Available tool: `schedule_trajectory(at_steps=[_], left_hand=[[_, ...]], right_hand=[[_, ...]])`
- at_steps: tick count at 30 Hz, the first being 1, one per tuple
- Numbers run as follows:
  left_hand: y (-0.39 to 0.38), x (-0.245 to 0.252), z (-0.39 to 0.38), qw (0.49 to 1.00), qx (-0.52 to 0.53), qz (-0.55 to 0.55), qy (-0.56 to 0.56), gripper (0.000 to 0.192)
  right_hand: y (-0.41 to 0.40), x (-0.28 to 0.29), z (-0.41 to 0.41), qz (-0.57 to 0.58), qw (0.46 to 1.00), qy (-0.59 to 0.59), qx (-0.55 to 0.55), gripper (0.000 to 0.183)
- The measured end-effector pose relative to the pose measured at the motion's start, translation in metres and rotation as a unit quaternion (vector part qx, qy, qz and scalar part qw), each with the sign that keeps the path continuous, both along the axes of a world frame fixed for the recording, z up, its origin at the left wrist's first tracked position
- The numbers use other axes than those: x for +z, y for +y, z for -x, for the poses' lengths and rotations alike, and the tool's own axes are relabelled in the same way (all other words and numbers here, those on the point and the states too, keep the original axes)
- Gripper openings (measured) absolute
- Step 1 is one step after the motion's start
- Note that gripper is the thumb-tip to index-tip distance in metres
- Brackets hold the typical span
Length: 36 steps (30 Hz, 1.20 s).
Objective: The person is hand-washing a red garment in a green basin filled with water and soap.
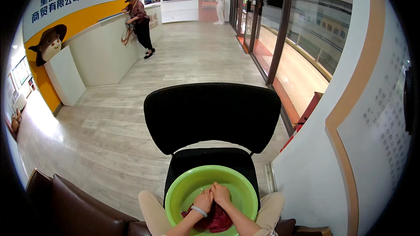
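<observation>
A lime-green plastic basin stands on the seat of a black chair, between my knees. Shallow clear water shows in its bottom. Inside lies a bunched, wet-looking dark red cloth. My left hand, with a pale bangle on the wrist, is closed on the cloth's upper part. Pressed against it, my right hand is also curled round the cloth. The knuckles hide what sits between my fingers, and my forearms cover part of the cloth.
The chair's backrest rises just beyond the basin. Brown leather seating is at the lower left, and a white wall panel stands close on the right. Farther off, a person leans at a white counter. Glass doors line the right side.
</observation>
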<state>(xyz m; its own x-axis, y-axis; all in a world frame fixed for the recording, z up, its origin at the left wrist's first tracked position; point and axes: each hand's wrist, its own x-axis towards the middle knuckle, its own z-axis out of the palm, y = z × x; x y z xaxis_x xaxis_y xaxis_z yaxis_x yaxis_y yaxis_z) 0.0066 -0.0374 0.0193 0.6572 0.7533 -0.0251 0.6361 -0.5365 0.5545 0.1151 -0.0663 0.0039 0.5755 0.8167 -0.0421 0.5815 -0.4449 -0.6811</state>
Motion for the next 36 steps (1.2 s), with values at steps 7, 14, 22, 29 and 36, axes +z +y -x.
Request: schedule_trajectory(at_steps=[7, 14, 22, 29, 36], left_hand=[[0.002, -0.001, 0.002, 1.000, -0.004, -0.006, -0.007, 0.027], [0.001, 0.009, 0.003, 0.998, 0.008, -0.024, -0.059, 0.026], [0.010, 0.041, 0.015, 0.952, 0.112, -0.044, -0.281, 0.020], [-0.003, 0.091, 0.022, 0.921, 0.027, 0.124, -0.368, 0.020], [-0.014, 0.158, 0.039, 0.850, -0.022, 0.281, -0.445, 0.016]], right_hand=[[0.002, -0.004, 0.001, 0.001, 1.000, -0.015, 0.005, 0.028], [0.003, 0.008, 0.000, -0.031, 0.999, 0.022, -0.010, 0.028], [-0.018, 0.051, -0.007, -0.244, 0.949, 0.185, 0.073, 0.026], [-0.063, 0.075, -0.005, -0.190, 0.961, 0.125, 0.157, 0.030], [-0.095, 0.085, -0.009, -0.142, 0.942, 0.156, 0.261, 0.041]])
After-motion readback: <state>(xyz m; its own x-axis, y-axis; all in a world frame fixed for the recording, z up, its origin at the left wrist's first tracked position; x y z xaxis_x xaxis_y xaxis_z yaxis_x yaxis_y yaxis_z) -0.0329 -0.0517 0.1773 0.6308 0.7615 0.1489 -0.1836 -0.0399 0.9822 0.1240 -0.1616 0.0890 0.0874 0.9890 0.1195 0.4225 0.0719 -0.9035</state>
